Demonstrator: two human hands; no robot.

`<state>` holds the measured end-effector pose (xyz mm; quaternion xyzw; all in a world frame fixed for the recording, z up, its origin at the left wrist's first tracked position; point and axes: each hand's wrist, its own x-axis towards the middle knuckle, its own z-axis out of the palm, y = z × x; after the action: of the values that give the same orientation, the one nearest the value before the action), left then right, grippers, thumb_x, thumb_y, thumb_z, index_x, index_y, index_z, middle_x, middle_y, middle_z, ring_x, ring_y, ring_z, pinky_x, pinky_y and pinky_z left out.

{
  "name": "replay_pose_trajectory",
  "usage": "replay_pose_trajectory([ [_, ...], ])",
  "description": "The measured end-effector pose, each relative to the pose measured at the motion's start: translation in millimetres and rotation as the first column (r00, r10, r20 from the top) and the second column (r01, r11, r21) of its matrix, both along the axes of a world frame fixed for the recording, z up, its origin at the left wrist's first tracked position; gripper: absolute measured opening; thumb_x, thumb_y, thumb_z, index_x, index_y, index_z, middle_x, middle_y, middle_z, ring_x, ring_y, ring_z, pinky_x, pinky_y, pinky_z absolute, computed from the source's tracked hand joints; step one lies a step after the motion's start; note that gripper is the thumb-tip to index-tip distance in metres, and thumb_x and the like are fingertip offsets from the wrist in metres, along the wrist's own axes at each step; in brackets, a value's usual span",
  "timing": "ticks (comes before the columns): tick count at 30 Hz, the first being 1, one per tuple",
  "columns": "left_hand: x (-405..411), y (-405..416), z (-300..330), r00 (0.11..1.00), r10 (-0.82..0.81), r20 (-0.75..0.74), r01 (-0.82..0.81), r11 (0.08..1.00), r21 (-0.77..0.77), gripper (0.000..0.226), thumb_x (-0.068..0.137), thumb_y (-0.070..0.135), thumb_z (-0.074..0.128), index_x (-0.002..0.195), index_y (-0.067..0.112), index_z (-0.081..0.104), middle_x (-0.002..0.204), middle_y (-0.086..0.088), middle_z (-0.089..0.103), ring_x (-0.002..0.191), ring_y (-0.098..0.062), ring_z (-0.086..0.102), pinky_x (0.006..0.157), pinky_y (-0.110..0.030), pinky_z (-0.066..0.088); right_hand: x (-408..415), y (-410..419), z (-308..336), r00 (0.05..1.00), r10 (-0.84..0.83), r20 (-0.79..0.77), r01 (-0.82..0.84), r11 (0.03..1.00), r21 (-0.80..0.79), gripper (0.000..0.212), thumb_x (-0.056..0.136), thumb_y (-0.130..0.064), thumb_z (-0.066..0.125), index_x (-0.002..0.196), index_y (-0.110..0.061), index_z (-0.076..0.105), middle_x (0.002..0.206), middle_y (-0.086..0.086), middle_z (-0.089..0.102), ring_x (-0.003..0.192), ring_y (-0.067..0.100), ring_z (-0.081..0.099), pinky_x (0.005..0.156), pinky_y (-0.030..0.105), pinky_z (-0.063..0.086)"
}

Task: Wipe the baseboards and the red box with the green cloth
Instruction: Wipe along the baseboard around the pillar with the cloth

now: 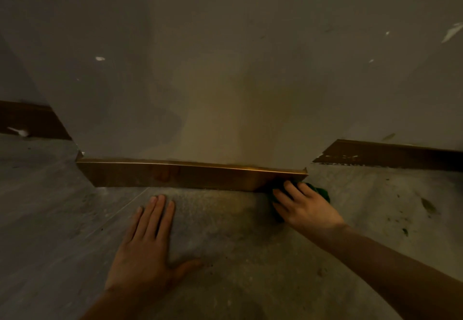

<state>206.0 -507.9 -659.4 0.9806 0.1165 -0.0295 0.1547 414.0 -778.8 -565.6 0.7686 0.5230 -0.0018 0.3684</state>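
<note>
A brown, glossy baseboard runs along the foot of a jutting wall section straight ahead. My right hand presses the green cloth against the baseboard's right end, near the corner; most of the cloth is hidden under the fingers. My left hand lies flat on the grey floor, fingers spread, a short way in front of the baseboard and holding nothing. No red box is in sight.
Darker baseboard pieces run along the recessed walls at far left and at right. The grey wall has small chips. The floor to the right carries dark spots and dust.
</note>
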Motion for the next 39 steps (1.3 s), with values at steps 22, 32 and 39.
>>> replay_pose_trajectory([
  [22,10.6,-3.0,46.8,0.995,-0.094,0.024,0.097,0.985,-0.140,0.117,0.069,0.102,0.015,0.160,0.029,0.000,0.168,0.003,0.006,0.151,-0.013,0.004,0.121,-0.035,0.004,-58.3,-0.6,39.6,0.926,-0.310,-0.214,0.358,0.900,0.247,0.083,0.079,-0.017,0.073,0.145,-0.031,0.023,0.149,0.004,0.030,0.132,0.037,0.030,0.112,0.062,0.020],
  [32,37.1,-44.9,110.4,0.949,-0.239,0.207,0.264,0.959,-0.105,0.115,0.066,0.091,0.053,0.156,0.030,0.016,0.153,0.008,0.039,0.135,-0.011,0.039,0.116,-0.032,0.031,-107.5,59.7,63.2,0.836,-0.100,-0.540,0.439,0.712,0.548,0.087,0.076,-0.019,0.079,0.139,-0.028,0.021,0.136,0.000,0.038,0.116,0.020,0.044,0.090,0.033,0.048],
  [39,27.8,-36.5,127.0,0.966,-0.208,0.153,0.228,0.966,-0.123,0.066,0.075,0.053,0.079,0.128,0.035,0.044,0.118,0.009,0.060,0.103,-0.018,0.061,0.087,-0.037,0.053,-124.0,64.7,81.9,0.789,-0.043,-0.612,0.498,0.628,0.598,0.062,0.078,-0.013,0.077,0.124,-0.026,0.036,0.121,-0.003,0.041,0.098,0.014,0.050,0.073,0.025,0.047],
])
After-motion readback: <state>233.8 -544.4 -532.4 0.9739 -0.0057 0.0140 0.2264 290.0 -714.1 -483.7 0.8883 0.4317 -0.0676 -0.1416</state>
